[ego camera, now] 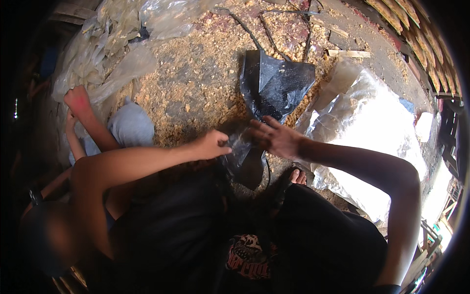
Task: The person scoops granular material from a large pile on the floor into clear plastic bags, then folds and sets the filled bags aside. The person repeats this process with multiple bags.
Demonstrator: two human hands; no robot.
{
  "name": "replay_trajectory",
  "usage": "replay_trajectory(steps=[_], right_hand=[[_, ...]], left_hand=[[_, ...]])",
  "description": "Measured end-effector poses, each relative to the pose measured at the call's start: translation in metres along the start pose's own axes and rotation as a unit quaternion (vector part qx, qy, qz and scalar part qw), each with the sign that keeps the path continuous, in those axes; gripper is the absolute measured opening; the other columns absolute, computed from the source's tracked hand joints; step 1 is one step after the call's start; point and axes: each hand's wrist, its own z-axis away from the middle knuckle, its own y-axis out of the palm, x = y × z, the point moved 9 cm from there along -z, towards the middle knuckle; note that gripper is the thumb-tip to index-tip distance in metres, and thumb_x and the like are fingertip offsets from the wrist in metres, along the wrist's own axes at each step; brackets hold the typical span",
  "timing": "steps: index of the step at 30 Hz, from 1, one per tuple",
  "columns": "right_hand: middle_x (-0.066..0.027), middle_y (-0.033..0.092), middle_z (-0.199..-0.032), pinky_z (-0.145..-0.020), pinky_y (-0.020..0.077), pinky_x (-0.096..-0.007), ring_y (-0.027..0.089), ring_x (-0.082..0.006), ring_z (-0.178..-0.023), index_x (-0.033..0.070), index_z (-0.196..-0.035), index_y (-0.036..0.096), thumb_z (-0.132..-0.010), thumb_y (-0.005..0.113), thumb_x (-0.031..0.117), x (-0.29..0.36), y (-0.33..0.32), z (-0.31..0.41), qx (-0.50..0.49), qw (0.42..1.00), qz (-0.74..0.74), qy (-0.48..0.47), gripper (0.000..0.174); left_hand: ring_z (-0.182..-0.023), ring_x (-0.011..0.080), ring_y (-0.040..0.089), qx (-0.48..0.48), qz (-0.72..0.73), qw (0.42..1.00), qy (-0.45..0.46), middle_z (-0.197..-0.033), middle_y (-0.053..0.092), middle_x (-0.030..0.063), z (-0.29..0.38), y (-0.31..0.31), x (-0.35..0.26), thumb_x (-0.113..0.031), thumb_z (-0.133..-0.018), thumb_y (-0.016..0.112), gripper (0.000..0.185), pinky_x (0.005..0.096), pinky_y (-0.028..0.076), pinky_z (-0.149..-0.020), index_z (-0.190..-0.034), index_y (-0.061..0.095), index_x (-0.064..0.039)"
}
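A black plastic sheet (pixel 275 82), creased and folded, lies on the ground before me, with long dark strips running from its far end. Nearer to me is a blurred piece of clear plastic film (pixel 238 149), partly over dark material between my feet. My left hand (pixel 213 144) is at the film's left edge, fingers curled and thumb stretched out; whether it pinches the film is unclear. My right hand (pixel 279 139) hovers at the near end of the black sheet, fingers spread and blurred, with nothing visible in it.
Crumbly tan material (pixel 191 84) covers the ground. Crumpled clear plastic sheeting (pixel 367 114) lies on the right, and more plastic sheeting (pixel 106 51) is heaped at the far left. Another person's hand (pixel 78 99) is close by on the left. Wood strips (pixel 349 53) lie at the far right.
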Motion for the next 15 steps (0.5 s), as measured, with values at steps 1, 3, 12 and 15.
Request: replay_trajectory(steps=[1,3,12,15], right_hand=[[-0.0133,0.049,-0.15,-0.118,0.0315,-0.0557,0.038,-0.0325,-0.144,0.024,-0.144,0.053,-0.093,0.061,0.034,-0.013,-0.003,0.01,-0.026,0.999,-0.013,0.03,0.053],[-0.0153,0.06,-0.137,-0.118,0.0319,-0.055,0.048,-0.0304,-0.136,0.017,-0.135,0.062,-0.09,0.063,0.03,-0.037,-0.012,0.036,-0.077,0.992,-0.039,0.088,0.047],[-0.0192,0.065,-0.068,-0.067,0.0534,-0.0465,0.066,-0.0328,-0.061,0.002,-0.104,0.067,-0.095,0.061,0.027,0.0,0.008,0.081,0.071,0.852,-0.391,0.34,0.028],[-0.0212,0.068,-0.073,-0.064,0.0561,-0.0468,0.069,-0.0354,-0.067,0.003,-0.105,0.069,-0.095,0.062,0.032,0.037,0.017,0.082,0.062,0.817,-0.51,0.262,0.031]], left_hand=[[-0.107,0.0277,0.064,-0.011,0.016,1.0,-0.004,-0.115,0.068,0.0184,-0.003,-0.014,0.008,-0.038,-0.089,0.076,0.053,0.0383,0.05,-0.093,-0.12,0.065,0.003],[-0.123,0.0342,0.062,-0.033,0.05,0.998,-0.015,-0.132,0.066,0.021,-0.004,-0.036,0.027,-0.049,-0.088,0.076,0.071,0.0437,0.049,-0.106,-0.133,0.062,0.004],[-0.066,0.0086,0.066,-0.154,0.156,0.972,0.079,-0.082,0.071,0.004,0.03,-0.126,0.057,-0.013,-0.093,0.074,0.018,0.024,0.052,-0.056,-0.101,0.069,0.002],[-0.073,0.005,0.064,-0.101,0.17,0.979,0.058,-0.086,0.072,0.0035,0.028,-0.112,0.023,-0.009,-0.092,0.074,0.012,0.0212,0.05,-0.063,-0.097,0.071,0.002]])
